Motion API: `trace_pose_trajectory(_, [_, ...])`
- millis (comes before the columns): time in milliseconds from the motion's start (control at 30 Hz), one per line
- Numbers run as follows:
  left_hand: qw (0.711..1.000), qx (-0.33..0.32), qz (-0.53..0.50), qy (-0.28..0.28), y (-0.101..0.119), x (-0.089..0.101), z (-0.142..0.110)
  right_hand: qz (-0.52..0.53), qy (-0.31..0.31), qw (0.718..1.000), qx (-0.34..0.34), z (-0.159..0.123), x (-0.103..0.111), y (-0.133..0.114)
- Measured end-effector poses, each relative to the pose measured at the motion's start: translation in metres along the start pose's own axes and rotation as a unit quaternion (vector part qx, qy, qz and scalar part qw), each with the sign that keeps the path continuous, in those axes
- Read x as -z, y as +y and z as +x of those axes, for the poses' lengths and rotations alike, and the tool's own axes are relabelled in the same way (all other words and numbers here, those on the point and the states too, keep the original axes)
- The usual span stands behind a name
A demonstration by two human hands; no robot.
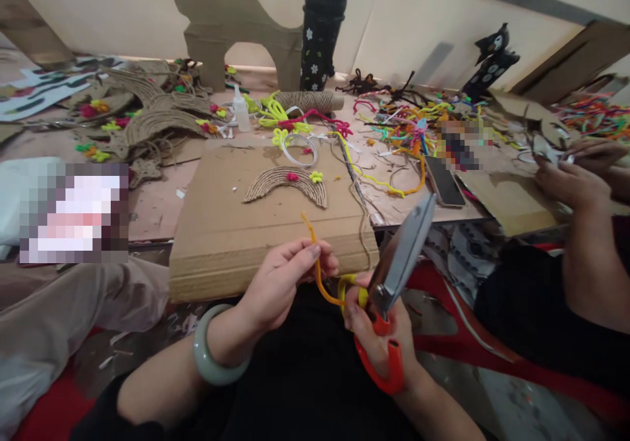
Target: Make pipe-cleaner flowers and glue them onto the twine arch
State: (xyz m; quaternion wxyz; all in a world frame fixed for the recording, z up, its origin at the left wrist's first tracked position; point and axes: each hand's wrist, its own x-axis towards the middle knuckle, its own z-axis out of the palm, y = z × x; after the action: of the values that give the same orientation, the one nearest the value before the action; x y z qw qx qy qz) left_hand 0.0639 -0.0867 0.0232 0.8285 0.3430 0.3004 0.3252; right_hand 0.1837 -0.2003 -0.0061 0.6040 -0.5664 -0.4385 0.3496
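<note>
Well, the orange strand (320, 287) is thin and bent, its tip poking up past the left grip (283, 275), which pinches it; it curves down toward a yellow loop (341, 290) at the right grip (365, 325), wrapped round red-handled scissors (401, 254) with raised blades. Beyond the left grip, cardboard (211, 221) covers the desk's (153, 214) edge, bearing a beige arch (263, 185).

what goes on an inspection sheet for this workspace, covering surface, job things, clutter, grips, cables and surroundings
Surface: layered cardboard, bearing an arched cord piece and scraps
Job's things: orange cord; scissors, red-handled
Clutter: small bottle, phone, tangled colored cords
Grips: left grip pinches the orange cord; right grip holds the scissors
Cables: nothing seen
Surroundings: another person's hand at work on the right
</note>
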Motion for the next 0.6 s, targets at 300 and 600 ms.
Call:
trace_pose_trajectory(300, [0.999, -0.035, -0.010, -0.002, 0.013, 0.008, 0.000, -0.254, -0.131, 0.958, -0.018, 0.005, 0.034, -0.011])
trace_pose_trajectory(600, [0.954, -0.152, 0.260, -0.008, 0.014, 0.011, -0.004, -0.391, -0.160, 0.906, -0.036, 0.002, 0.065, -0.018])
